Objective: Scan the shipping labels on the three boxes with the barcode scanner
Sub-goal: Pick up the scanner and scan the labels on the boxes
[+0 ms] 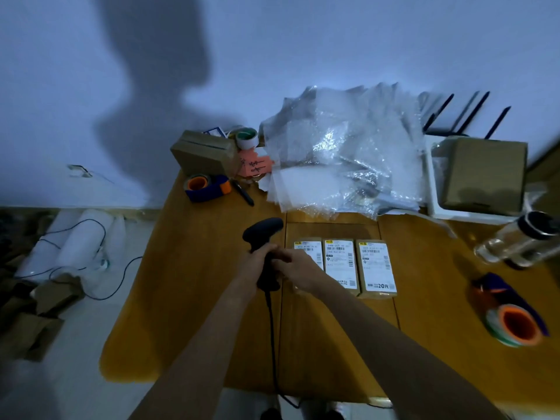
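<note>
A wooden table (pixel 194 298) fills the middle of the view, seen from above by a person standing at its near edge. Around its far side lies clutter. At eleven o'clock from the centre sit a closed cardboard box (pixel 202 155), a roll of white tape (pixel 247 138), an orange paper note (pixel 256 163), a blue and orange tape dispenser (pixel 206 187) and a black pen (pixel 242 192). At one o'clock a large heap of clear bubble-wrap bags (pixel 342 150) spreads toward the table's middle, its near edge close to the boxes. At two o'clock a brown carton (pixel 485 174) rests in a white tray (pixel 431 189). At three o'clock lies a clear bottle with a dark cap (pixel 521 241), and at four o'clock a second tape dispenser (pixel 512 313).

Three small labelled boxes stand side by side just right of centre, touching: the left box (pixel 307 247), the middle box (pixel 341 266) and the right box (pixel 376 268). Each white label faces up, its long axis running from six to twelve o'clock.

The black barcode scanner (pixel 262 237) is held upright just left of the boxes, at about nine o'clock from them. Its handle runs roughly six to twelve, and its head tips toward one o'clock. Its cable (pixel 271 328) trails to six o'clock. The left hand (pixel 260 262) is wrapped around the handle. The right hand (pixel 295 271) also grips the handle from the right, and its forearm covers part of the left box.
</note>
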Motion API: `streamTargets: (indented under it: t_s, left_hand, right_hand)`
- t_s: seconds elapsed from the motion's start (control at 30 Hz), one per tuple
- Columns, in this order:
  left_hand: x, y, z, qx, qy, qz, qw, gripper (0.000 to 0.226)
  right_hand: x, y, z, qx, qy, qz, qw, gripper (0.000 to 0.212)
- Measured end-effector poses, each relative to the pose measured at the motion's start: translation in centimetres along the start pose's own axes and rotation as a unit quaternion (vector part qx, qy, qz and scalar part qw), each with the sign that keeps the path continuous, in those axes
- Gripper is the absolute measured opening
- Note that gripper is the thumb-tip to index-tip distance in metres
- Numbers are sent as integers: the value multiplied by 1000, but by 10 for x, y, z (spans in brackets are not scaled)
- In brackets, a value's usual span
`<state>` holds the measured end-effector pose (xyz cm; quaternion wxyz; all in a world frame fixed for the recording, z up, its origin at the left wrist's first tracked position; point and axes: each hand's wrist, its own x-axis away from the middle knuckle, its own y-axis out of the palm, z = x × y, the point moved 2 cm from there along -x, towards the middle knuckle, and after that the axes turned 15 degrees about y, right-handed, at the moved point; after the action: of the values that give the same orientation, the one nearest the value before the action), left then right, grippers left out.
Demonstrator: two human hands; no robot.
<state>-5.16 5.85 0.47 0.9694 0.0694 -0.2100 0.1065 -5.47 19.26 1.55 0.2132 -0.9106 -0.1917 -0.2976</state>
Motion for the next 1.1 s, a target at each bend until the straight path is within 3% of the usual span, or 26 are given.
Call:
streamTargets:
  t_s: [0.2, 0.5, 1.1]
  left_hand:
    - [12, 17, -18, -53, 27, 33, 998, 14]
    - [13, 19, -45, -120, 15, 45, 992, 25]
    - [7, 25, -63, -105, 14, 41, 993, 11]
  right_hand:
    - [5, -26, 34, 41, 54, 64, 996, 28]
    - [11, -52, 80, 94, 80, 179, 976, 37]
    - [5, -44, 87, 23, 114, 141, 983, 44]
